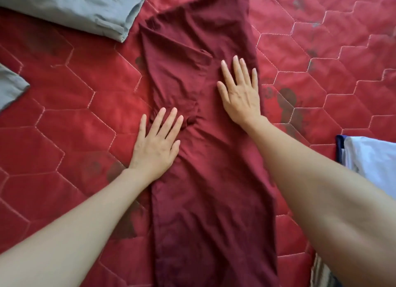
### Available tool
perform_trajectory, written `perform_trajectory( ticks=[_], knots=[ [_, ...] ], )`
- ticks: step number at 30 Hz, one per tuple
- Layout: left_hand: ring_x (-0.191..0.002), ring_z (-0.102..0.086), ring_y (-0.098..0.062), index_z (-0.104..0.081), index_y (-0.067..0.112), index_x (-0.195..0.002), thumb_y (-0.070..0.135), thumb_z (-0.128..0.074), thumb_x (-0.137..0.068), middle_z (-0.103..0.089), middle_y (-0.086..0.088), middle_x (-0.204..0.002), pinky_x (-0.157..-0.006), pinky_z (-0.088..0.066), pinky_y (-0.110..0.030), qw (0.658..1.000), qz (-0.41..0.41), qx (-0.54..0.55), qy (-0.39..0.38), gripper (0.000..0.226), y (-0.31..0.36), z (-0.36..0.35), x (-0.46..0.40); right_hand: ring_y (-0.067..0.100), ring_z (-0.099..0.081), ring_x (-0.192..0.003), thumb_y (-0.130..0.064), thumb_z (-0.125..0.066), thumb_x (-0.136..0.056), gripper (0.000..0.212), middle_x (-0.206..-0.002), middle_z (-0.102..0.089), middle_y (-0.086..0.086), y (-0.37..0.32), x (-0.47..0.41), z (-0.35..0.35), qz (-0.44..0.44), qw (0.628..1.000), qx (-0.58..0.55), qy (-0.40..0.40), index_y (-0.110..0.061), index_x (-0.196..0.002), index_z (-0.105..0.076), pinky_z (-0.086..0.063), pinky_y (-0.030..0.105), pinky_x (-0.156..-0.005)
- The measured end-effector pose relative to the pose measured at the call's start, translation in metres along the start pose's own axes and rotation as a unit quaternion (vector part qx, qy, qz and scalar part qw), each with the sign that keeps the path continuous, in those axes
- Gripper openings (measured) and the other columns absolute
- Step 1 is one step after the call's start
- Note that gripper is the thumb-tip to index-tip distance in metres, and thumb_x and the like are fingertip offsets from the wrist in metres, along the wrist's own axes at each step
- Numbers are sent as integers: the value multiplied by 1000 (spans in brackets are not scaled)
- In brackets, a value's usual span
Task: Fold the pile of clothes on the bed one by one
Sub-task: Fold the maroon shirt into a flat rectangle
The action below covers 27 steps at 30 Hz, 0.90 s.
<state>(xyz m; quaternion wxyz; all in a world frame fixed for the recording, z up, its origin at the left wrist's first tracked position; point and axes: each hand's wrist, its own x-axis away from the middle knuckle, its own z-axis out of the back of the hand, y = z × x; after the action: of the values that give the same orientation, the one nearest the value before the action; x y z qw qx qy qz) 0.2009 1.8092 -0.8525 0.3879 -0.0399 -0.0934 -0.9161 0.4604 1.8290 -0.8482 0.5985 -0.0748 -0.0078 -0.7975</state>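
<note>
Currently: maroon garment (pixel 199 136) folded lengthwise on bed (pixel 70 106) | left hand (pixel 156 141), right hand (pixel 241 94) flat, pressing it | grey folded item (pixel 81 6) beyond; crosswise folds remain.

Matt, creased maroon cloth garment (pixel 203 136) lies on a slightly shiny, stitched quilted red bedcover (pixel 75 115).

- A bed (pixel 70 136) fills the whole view, covered by a red quilted spread (pixel 332 57) stitched in pale hexagon lines
- Dark blotchy stains (pixel 286 98) mark the spread in several places
- Soft, even light, with no hard shadows
</note>
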Motion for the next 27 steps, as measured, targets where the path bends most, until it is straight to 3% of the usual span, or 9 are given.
perform_trajectory(
  ticks=[5, 10, 15, 20, 24, 27],
  knots=[
    [-148, -10, -29, -24, 1, -149, 28, -34, -95, -15, -16, -159, -116, -3, -56, 992, 113, -48, 26, 62, 51, 8, 23, 25, -9, -149, -45, -27, -102, 54, -161, -14, 10, -9, 101, -16, 46, 999, -15, -14, -25, -153, -23, -6, 47, -120],
    [-147, -15, -30, -25, 16, -152, 35, -30, -96, -16, -13, -160, -116, -14, -55, 996, 86, -7, -13, 60, 99, -20, 115, 25, -14, -149, -37, -35, -101, 52, -159, -22, 10, -17, 253, -37, 42, 998, -40, -13, -22, -151, -30, -14, 48, -120],
    [-148, -14, -28, -28, 11, -151, 35, -28, -95, -14, -9, -161, -116, -17, -57, 992, 109, 6, -57, 60, 93, -32, 212, 28, -19, -147, -32, -38, -99, 51, -157, -26, 13, -12, 367, -38, 38, 997, -52, -43, -19, -148, -37, -24, 52, -115],
    [-146, -18, -32, -38, 2, -144, 26, -36, -92, -22, -15, -158, -115, -11, -58, 992, 122, -28, -30, 58, 101, -5, 202, 29, -25, -145, -31, -43, -98, 50, -154, -31, 16, -27, 348, -20, 14, 995, -102, -4, -14, -145, -43, -22, 53, -116],
    [-146, -20, -31, -38, 8, -145, 23, -37, -94, -26, -13, -157, -117, -12, -56, 998, 57, -13, 35, 53, 121, 3, 142, 27, -22, -147, -35, -40, -99, 51, -157, -28, 13, -51, 279, -17, 41, 995, -92, 25, -20, -148, -38, -15, 50, -118],
    [-146, -20, -29, -30, 10, -149, 27, -34, -98, -24, -12, -158, -117, -12, -54, 1000, 26, -4, 6, 53, 133, -19, 140, 24, -18, -148, -37, -34, -101, 50, -159, -23, 9, -55, 277, -32, 39, 998, -50, 5, -24, -150, -33, -15, 50, -118]
  ],
)
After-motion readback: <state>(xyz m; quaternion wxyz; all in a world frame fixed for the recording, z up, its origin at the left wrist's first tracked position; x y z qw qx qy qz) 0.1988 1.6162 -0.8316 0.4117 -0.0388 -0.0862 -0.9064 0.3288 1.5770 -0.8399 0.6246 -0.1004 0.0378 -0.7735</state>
